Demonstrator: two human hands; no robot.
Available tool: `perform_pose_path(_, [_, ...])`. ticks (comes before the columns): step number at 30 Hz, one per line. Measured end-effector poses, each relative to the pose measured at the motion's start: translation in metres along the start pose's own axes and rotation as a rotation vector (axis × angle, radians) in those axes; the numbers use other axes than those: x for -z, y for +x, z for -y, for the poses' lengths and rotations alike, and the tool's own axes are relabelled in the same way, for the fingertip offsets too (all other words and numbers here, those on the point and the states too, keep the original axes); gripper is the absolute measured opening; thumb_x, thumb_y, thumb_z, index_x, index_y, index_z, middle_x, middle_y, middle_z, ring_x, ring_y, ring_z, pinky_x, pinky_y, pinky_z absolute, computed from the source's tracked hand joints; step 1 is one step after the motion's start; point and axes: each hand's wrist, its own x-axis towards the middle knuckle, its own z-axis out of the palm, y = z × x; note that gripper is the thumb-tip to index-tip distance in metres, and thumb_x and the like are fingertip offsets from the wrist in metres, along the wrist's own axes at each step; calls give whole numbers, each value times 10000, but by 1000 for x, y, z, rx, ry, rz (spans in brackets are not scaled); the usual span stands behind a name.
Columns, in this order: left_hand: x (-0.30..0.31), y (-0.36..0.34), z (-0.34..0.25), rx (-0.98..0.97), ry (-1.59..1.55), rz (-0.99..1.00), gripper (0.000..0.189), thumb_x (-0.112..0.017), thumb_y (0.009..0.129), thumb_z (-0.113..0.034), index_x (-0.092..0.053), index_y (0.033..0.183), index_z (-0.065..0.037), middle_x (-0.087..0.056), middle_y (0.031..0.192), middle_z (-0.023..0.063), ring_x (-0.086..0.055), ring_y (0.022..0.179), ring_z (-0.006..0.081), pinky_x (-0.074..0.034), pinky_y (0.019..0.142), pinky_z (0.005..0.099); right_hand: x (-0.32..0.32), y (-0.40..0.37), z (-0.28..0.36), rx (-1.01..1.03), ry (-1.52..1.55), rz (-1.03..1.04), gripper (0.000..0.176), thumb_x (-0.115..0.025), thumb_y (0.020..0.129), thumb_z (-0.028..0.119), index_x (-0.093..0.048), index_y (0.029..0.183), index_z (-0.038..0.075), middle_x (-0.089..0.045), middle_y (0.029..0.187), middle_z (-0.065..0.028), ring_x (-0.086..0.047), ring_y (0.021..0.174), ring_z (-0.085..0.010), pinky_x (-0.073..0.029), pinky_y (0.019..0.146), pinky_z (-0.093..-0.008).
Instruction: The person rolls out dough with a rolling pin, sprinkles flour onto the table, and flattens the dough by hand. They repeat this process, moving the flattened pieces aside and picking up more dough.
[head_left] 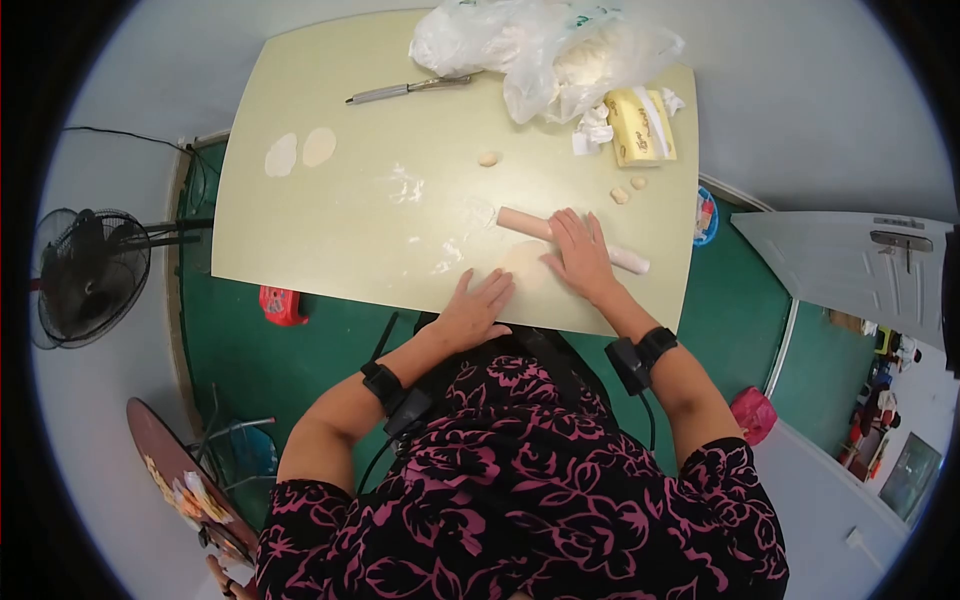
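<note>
My right hand (582,252) lies across a wooden rolling pin (523,223), fingers stretched out over it and thumb apart. The pin slants over the table, its right end (629,261) whitish. Just below it is a thin, pale dough round (527,262), hard to tell from the tabletop. At the left edge of this round, my left hand (477,308) rests with its fingers extended and flat. Two small dough pieces (620,195) sit beyond the pin on the right, and another dough piece (487,159) lies farther up the middle.
Two flattened dough rounds (319,147) lie at the table's left. Clear plastic bags (545,55) with whitish contents fill the far edge, beside a yellow tissue pack (640,128). A grey-handled tool (400,91) lies nearby. Flour (405,185) dusts the table (330,230). A fan (92,278) stands left.
</note>
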Motion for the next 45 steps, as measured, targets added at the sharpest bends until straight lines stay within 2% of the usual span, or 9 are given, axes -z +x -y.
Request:
perform_pose_path(6, [15, 17, 13, 1, 43, -2, 786, -631, 776, -466, -352, 1356, -17, -291, 1458, 131, -253, 1366, 261, -221, 1045, 574, -13, -21, -16, -322, -70, -60, 413, -637, 776, 160, -530, 1166, 75, -532, 1029, -89, -508, 1019, -280, -369, 923, -432])
perform_pose_path(12, [19, 33, 20, -75, 45, -21, 771, -623, 767, -494, -397, 1330, -18, -324, 1436, 130, -284, 1339, 254, -251, 1041, 536, -4, -41, -7, -162, 2, -133, 431, -654, 749, 110, -547, 1164, 61, -538, 1026, -106, -508, 979, -288, -378, 878, -425])
perform_pose_path(15, [9, 40, -4, -135, -94, 23, 776, -627, 765, -490, -409, 1311, 16, -352, 1412, 141, -302, 1321, 265, -284, 1033, 479, -6, -33, 0, -108, 74, 27, 436, -623, 804, 197, -520, 1210, 79, -527, 1131, -109, -487, 1090, -284, -352, 948, -462])
perform_pose_path(18, [-1, 43, -14, -145, 11, -52, 780, -627, 764, -484, -408, 1306, 32, -357, 1405, 139, -303, 1320, 267, -285, 1031, 480, -2, -10, 1, -64, -251, -53, 509, -580, 839, 323, -477, 1272, 75, -460, 1310, -135, -388, 1264, -292, -259, 1038, -527])
perform_pose_path(21, [3, 43, -12, -149, -9, -17, 784, -600, 778, -502, -396, 1319, 27, -343, 1421, 136, -302, 1324, 269, -269, 1033, 509, 10, 16, -11, -208, -233, 71, 581, -536, 853, 411, -439, 1317, 76, -353, 1429, -142, -266, 1363, -285, -170, 1075, -569])
perform_pose_path(27, [9, 40, -5, -174, -35, 34, 770, -581, 789, -510, -397, 1327, 10, -325, 1442, 125, -288, 1343, 261, -246, 1041, 533, 4, -42, 15, -61, -26, 199, 642, -507, 863, 444, -402, 1335, 22, -298, 1456, -156, -242, 1369, -293, -170, 1069, -578])
perform_pose_path(33, [4, 37, 0, -194, -42, 25, 775, -582, 787, -520, -398, 1335, -4, -306, 1459, 117, -264, 1364, 248, -216, 1062, 545, -3, 26, -19, -319, -238, 36, 708, -537, 845, 443, -340, 1368, 8, -301, 1454, -165, -235, 1374, -301, -145, 1077, -576])
perform_pose_path(39, [8, 34, 2, -195, -68, 85, 760, -579, 799, -510, -399, 1337, -4, -295, 1468, 115, -251, 1372, 248, -198, 1075, 541, -2, -43, 28, -128, -69, 164, 719, -558, 829, 436, -345, 1370, 13, -286, 1464, -169, -232, 1377, -295, -98, 1081, -590])
perform_pose_path(45, [10, 31, 3, -218, -49, 110, 730, -574, 812, -494, -405, 1337, -15, -289, 1471, 115, -247, 1374, 247, -185, 1082, 543, -5, 24, -7, -294, -199, 39, 691, -555, 831, 441, -384, 1352, 20, -291, 1456, -178, -236, 1374, -299, -106, 1073, -599])
